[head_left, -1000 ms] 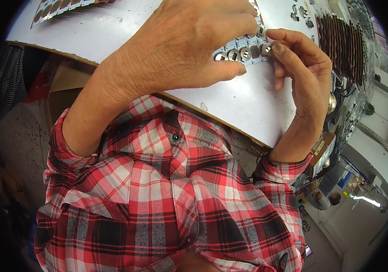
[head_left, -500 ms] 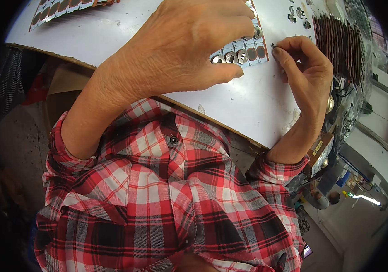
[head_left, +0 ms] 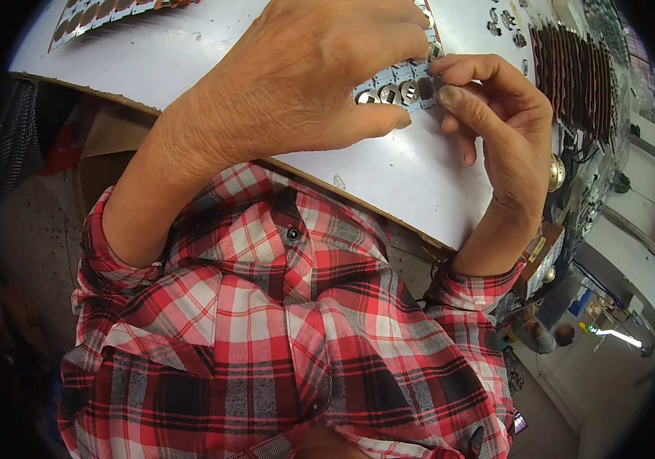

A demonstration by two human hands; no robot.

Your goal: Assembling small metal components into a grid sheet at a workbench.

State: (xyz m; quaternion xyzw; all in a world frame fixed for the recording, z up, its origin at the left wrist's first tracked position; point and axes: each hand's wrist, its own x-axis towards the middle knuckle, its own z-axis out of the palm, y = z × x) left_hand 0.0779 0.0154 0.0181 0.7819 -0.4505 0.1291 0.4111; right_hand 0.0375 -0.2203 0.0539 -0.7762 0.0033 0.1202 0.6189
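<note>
On the white tabletop lies a light blue circuit board panel point(head_left: 404, 73) with rows of round dark pads. Several round silver metal clips point(head_left: 390, 94) sit on its near row. My left hand point(head_left: 297, 84) spans over the panel from the left, thumb stretched out and apart from the forefinger; its other fingertips are hidden. At the panel's right edge is my right hand point(head_left: 503, 115), thumb and forefinger closed in a pinch beside a dark pad. Whatever is between those fingertips is too small to make out.
Loose metal clips point(head_left: 507, 19) lie at the far right of the white table point(head_left: 396, 176). Beside them stands a row of brown-edged boards point(head_left: 572, 84). Another panel point(head_left: 98, 14) lies at the far left. The table's near edge point(head_left: 327, 193) runs in front of my shirt.
My right hand has moved left from the bare tabletop to the panel's right edge, still pinching. The left hand has stayed nearly in place.
</note>
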